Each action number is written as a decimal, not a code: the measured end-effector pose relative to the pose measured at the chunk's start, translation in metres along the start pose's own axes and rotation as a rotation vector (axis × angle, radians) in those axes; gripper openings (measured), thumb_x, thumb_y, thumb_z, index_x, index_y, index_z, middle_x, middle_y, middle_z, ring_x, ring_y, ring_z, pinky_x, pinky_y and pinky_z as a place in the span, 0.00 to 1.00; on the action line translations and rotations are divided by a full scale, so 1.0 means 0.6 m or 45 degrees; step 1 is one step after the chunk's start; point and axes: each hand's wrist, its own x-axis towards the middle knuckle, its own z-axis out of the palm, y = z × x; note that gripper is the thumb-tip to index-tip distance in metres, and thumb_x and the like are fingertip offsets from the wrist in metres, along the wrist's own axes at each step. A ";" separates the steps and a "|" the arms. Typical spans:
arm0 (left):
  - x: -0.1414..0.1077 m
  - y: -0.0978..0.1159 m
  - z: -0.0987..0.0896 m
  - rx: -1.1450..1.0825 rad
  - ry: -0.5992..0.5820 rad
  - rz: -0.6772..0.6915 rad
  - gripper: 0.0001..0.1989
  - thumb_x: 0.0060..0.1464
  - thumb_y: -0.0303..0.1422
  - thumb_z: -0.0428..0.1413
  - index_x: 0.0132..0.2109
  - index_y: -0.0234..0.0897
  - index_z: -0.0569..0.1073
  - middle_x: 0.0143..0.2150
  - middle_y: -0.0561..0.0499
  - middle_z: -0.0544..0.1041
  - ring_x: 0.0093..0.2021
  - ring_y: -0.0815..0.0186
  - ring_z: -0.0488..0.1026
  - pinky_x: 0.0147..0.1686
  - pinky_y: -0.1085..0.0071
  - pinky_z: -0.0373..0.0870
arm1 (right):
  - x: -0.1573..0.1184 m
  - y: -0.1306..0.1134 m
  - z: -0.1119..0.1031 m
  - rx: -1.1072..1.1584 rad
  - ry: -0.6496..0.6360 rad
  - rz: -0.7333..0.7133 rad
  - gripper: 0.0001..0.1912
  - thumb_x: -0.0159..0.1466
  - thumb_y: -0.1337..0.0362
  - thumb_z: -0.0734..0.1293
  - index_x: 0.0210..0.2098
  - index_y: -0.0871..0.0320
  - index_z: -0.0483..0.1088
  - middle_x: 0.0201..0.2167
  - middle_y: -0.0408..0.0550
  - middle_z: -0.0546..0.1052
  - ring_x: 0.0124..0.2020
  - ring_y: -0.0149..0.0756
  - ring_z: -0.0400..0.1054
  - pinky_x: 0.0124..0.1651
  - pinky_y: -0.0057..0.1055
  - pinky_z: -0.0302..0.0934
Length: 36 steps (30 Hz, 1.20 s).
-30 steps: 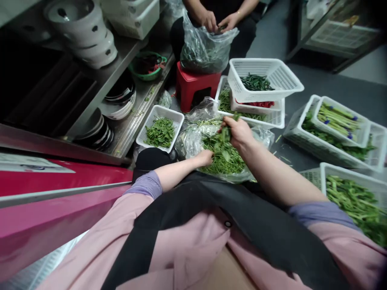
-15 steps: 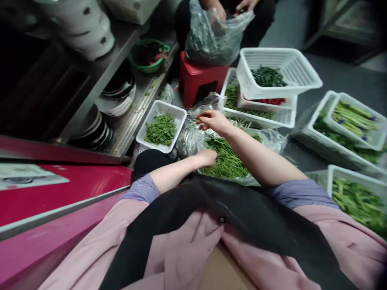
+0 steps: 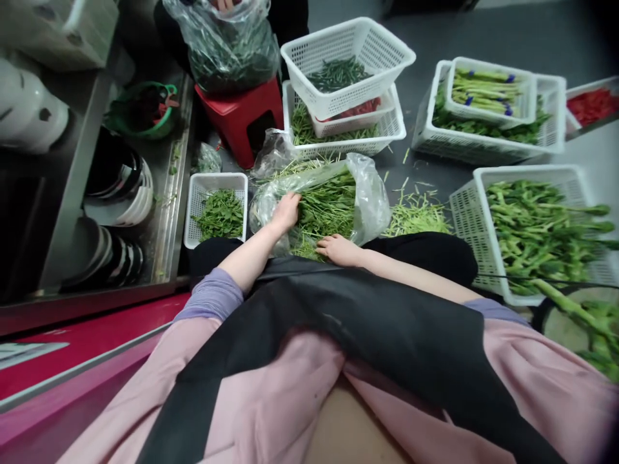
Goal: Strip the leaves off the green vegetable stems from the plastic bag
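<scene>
Leafy green stems lie heaped in an open clear plastic bag on the floor in front of me. At the left side of the heap is my left hand, its fingers curled in against the stems and the bag's edge; what they grip is hidden. My right hand rests palm down at the near side of the heap, with fingers stretched over the greens and nothing visible in them. Left of the bag stands a small white basket with picked green leaves.
A red stool bears another bag of greens, with a co-worker's hand at its top. Stacked white baskets stand behind my bag, a basket of green stalks at right. Cut stems litter the floor. A metal shelf runs along the left.
My view has swung to the right. My right hand has come down from above the bag to the heap's near side. My left hand has shifted from the near edge to the heap's left side.
</scene>
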 end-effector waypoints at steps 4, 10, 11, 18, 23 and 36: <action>0.034 -0.011 0.012 0.169 0.002 -0.025 0.28 0.56 0.20 0.44 0.64 0.30 0.61 0.62 0.35 0.65 0.63 0.52 0.59 0.56 0.58 0.61 | 0.000 0.012 0.003 0.018 -0.016 -0.015 0.20 0.67 0.63 0.61 0.57 0.57 0.68 0.56 0.56 0.71 0.56 0.44 0.64 0.51 0.37 0.57; 0.068 -0.032 -0.016 0.449 -0.109 -0.094 0.21 0.59 0.23 0.42 0.56 0.31 0.71 0.53 0.33 0.72 0.56 0.51 0.65 0.53 0.55 0.60 | 0.001 0.017 0.008 0.034 -0.045 0.021 0.18 0.70 0.65 0.56 0.55 0.56 0.70 0.54 0.55 0.73 0.54 0.42 0.65 0.46 0.34 0.57; 0.072 -0.031 -0.025 0.486 -0.121 -0.050 0.20 0.59 0.24 0.43 0.52 0.31 0.73 0.53 0.34 0.72 0.56 0.50 0.65 0.53 0.55 0.60 | 0.001 0.017 0.009 0.040 -0.049 0.028 0.18 0.70 0.65 0.56 0.54 0.56 0.70 0.54 0.55 0.73 0.54 0.42 0.65 0.46 0.34 0.57; 0.092 0.018 -0.118 0.617 -0.158 0.138 0.16 0.53 0.28 0.52 0.47 0.29 0.76 0.43 0.36 0.78 0.48 0.51 0.73 0.54 0.56 0.57 | 0.008 0.009 0.000 0.035 -0.048 0.099 0.17 0.68 0.64 0.58 0.53 0.58 0.71 0.51 0.57 0.74 0.53 0.44 0.66 0.46 0.36 0.60; 0.076 0.036 -0.184 0.562 -0.002 0.096 0.17 0.56 0.35 0.51 0.49 0.32 0.75 0.42 0.38 0.79 0.48 0.51 0.74 0.52 0.56 0.58 | 0.014 0.004 -0.006 0.106 -0.116 0.149 0.18 0.63 0.64 0.64 0.52 0.58 0.72 0.51 0.57 0.74 0.54 0.46 0.67 0.48 0.38 0.62; 0.017 0.094 -0.159 0.520 -0.044 0.253 0.14 0.54 0.28 0.50 0.44 0.29 0.76 0.40 0.35 0.79 0.46 0.48 0.75 0.51 0.54 0.59 | 0.033 0.047 -0.164 0.547 0.835 0.558 0.36 0.57 0.65 0.67 0.64 0.63 0.58 0.54 0.60 0.72 0.55 0.50 0.66 0.55 0.41 0.60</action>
